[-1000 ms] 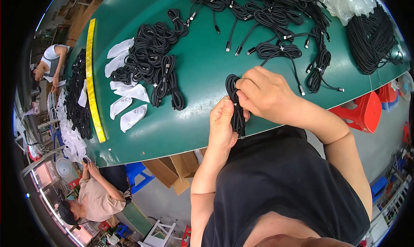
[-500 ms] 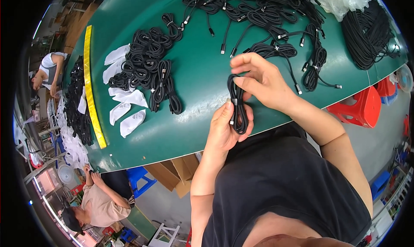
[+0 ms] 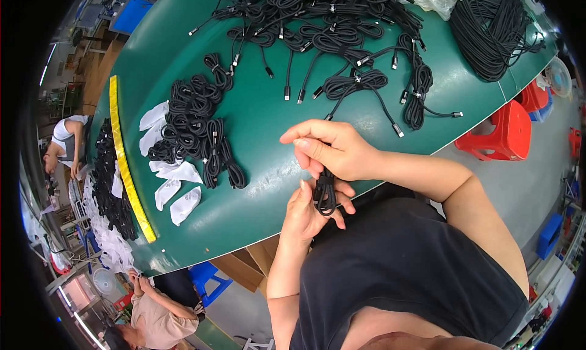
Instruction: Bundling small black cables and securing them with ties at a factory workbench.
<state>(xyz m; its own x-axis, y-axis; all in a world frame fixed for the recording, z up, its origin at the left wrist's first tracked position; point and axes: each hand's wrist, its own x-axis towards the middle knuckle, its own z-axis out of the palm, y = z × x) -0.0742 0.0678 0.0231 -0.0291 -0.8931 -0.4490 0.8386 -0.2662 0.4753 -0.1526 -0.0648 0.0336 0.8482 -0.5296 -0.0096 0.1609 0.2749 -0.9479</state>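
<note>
Close to my body, over the table's near edge, I hold a coiled black cable (image 3: 326, 198) between both hands. Its lower loops hang free, and a black strap crosses them near the middle. My left hand (image 3: 305, 214) holds the lower part from the left, its thumb beside the coil and its fingertips showing on the far side. My right hand (image 3: 339, 151) is closed around the upper end, which its curled fingers and palm hide. The cable's plugs do not show. Beyond my hands, another tied cable (image 3: 355, 84) lies with a plug end stretched toward me.
On the green table (image 3: 262, 136) are a heap of loose cables (image 3: 329, 11), a pile of coiled cables (image 3: 192, 121), white slips (image 3: 185, 206), a yellow strip (image 3: 129, 167) and a large black cable bundle (image 3: 491, 32). A red stool (image 3: 503, 133) stands right; two people work left.
My right hand has come down over the coil's upper end, and the coil has turned so its metal plug is out of sight. My left fingers have loosened and spread. The whole view has shifted.
</note>
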